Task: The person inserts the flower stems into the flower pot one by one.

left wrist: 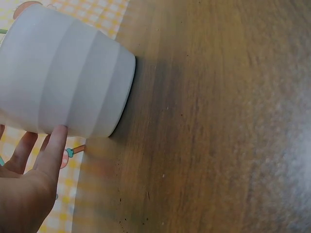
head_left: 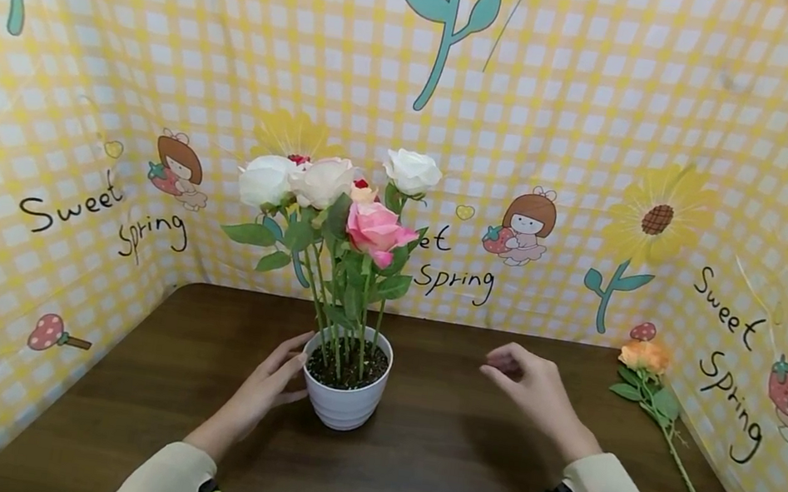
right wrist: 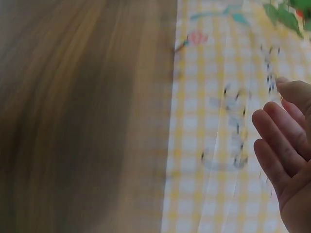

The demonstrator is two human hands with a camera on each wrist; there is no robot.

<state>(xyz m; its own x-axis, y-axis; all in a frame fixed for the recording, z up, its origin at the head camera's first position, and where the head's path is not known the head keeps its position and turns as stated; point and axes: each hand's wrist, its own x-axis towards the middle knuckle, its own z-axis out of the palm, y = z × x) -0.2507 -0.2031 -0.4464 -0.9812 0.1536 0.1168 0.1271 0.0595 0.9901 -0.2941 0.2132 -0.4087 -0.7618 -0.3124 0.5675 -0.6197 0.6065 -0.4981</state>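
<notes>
A white ribbed flowerpot (head_left: 343, 409) filled with dark soil stands upright on the table. White roses (head_left: 414, 171), a pink rose (head_left: 379, 231) and other pale roses rise from it on green stems. My left hand (head_left: 262, 389) rests against the pot's left side, its fingers fairly straight; in the left wrist view fingertips touch the pot wall (left wrist: 63, 73). To the right of the pot, my right hand (head_left: 532, 390) hovers over the table with loosely bent fingers and nothing in it. The right wrist view shows this hand (right wrist: 286, 145) apart from the green leaves (right wrist: 286, 22).
An orange rose (head_left: 645, 357) with a long stem lies along the table's right side. Yellow checked cloth (head_left: 581, 96) walls in the back and both sides of the dark wooden table (head_left: 421, 485). Small dark specks lie on the wood near the pot.
</notes>
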